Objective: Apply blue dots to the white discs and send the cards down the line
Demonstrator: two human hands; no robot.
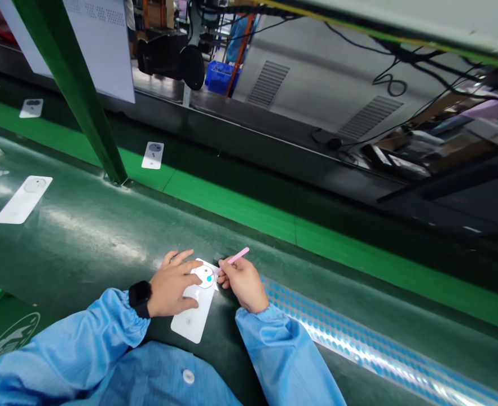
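A white phone back cover [194, 321] lies flat on the green bench, with a round camera area at its upper end and a small blue dot [209, 278] in that circle. My left hand [171, 286] rests on the cover's left side, its fingers spread, fingertips by the camera area. A thin pink tool [239, 255], maybe tweezers, is pinched in my right hand [242, 282] at the cover's upper right edge. Its working tip is hard to make out among the fingers.
Clear strips with rows of blue dots [337, 332] run under my right forearm to the lower right. Another white cover [22, 200] lies at left. Beyond the bench's raised edge, a green belt [249, 217] carries several covers. A green post [75, 90] stands at left.
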